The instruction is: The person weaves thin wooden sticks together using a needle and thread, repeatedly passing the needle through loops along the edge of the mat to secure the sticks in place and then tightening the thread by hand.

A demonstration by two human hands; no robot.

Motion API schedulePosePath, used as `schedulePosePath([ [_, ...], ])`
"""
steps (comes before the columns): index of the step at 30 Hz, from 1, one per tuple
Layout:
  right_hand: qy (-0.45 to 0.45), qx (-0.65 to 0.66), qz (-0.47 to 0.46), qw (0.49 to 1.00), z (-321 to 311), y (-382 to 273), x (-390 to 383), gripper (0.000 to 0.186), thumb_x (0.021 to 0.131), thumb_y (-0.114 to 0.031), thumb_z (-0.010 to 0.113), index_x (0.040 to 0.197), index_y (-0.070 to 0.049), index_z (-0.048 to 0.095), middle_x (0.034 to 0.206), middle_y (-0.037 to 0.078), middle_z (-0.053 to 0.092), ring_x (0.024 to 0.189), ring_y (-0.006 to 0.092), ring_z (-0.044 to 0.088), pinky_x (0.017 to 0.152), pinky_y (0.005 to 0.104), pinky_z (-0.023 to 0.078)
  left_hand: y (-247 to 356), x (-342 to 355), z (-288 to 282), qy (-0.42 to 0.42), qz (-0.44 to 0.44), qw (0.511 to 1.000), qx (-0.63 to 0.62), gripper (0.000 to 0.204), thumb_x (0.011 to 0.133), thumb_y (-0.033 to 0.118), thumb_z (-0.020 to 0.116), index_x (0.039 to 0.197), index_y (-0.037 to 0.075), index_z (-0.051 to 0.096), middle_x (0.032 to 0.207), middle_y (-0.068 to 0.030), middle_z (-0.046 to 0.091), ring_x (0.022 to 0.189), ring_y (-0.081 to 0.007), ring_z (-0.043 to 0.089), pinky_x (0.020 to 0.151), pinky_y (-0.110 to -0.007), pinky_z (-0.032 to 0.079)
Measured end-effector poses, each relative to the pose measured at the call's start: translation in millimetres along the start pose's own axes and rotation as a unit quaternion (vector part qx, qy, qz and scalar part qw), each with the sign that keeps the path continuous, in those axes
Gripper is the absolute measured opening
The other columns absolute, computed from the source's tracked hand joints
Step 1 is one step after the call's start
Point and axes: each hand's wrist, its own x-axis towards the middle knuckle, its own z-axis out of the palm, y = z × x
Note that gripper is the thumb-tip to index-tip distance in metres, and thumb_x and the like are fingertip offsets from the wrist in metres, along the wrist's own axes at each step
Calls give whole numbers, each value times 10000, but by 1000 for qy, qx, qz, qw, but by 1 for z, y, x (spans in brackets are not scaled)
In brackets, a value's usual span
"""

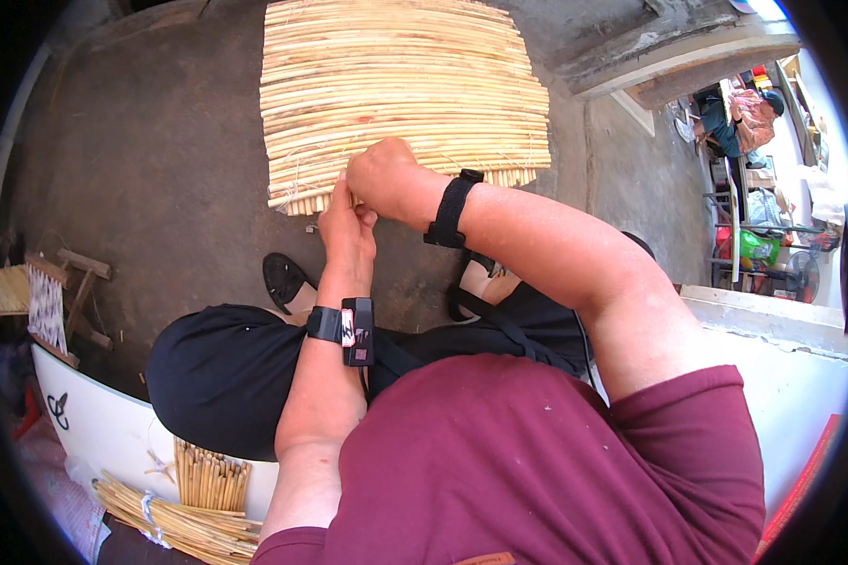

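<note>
A mat of pale reed stalks (405, 85), laid side by side and bound with thin string, spreads out in front of me. Both hands meet at its near edge, left of the middle. My right hand (383, 179) is curled closed over the near stalks, its fingertips hidden behind the back of the hand. Just below it, my left hand (346, 231) is closed with its thumb pointing up at the edge. What the fingers pinch, stalk or string, is hidden. Loose string ends (292, 179) show near the mat's left corner.
Bundles of cut reed stalks (184, 523) lie at the lower left beside a white panel (104, 414). A small wooden frame (83, 292) stands at the left. Another person (752, 121) sits far right, near a fan (801, 275). My feet rest on the concrete floor (141, 141).
</note>
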Motion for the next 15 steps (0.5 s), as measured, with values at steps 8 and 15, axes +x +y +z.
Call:
schedulePosePath([
  [8, 29, -37, 51, 998, 5, -18, -6, 487, 723, -269, 764, 1037, 16, 526, 786, 108, 701, 749, 223, 712, 548, 334, 529, -2, -5, 8, 43, 18, 999, 6, 214, 925, 277, 634, 889, 67, 612, 743, 16, 596, 550, -57, 494, 448, -222, 330],
  [15, 154, 200, 87, 964, 11, 15, -22, 256, 809, -115, 562, 1042, -19, 519, 765, 155, 682, 734, 376, 671, 610, 473, 505, 8, -15, 9, 13, 20, 996, 88, 219, 929, 262, 628, 1054, 84, 608, 868, -27, 664, 694, -110, 612, 464, -220, 341],
])
